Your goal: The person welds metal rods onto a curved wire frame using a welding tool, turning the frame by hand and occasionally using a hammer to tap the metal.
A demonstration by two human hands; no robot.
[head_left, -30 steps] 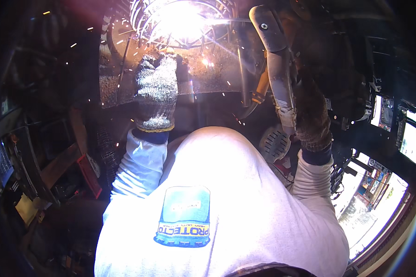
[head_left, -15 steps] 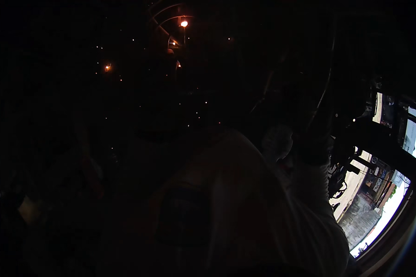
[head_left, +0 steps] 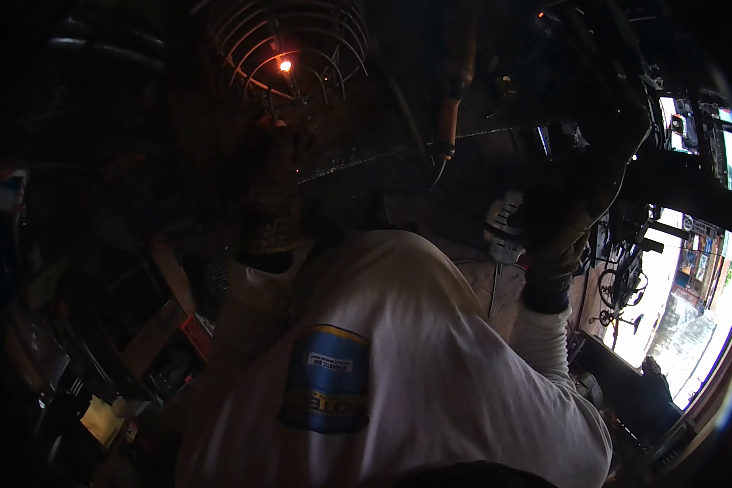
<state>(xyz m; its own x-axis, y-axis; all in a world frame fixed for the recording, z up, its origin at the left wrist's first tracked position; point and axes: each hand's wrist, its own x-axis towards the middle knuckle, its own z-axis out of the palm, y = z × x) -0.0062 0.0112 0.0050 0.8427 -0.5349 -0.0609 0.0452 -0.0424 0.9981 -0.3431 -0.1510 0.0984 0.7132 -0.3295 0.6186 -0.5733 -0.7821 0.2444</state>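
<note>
Wire cage (head_left: 275, 50), one, sits beyond your left hand (head_left: 270, 191), one spot (head_left: 285, 66) on it glowing; work looks partway along, what's left unclear. One orange handle (head_left: 449, 126) shows between it and your right hand (head_left: 563, 228). Whether your two gloved hands grip anything is too dark to tell.

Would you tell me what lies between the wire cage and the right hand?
In the head view, an orange-brown handle and a dim rod lie between the wire cage and the right hand.
</note>
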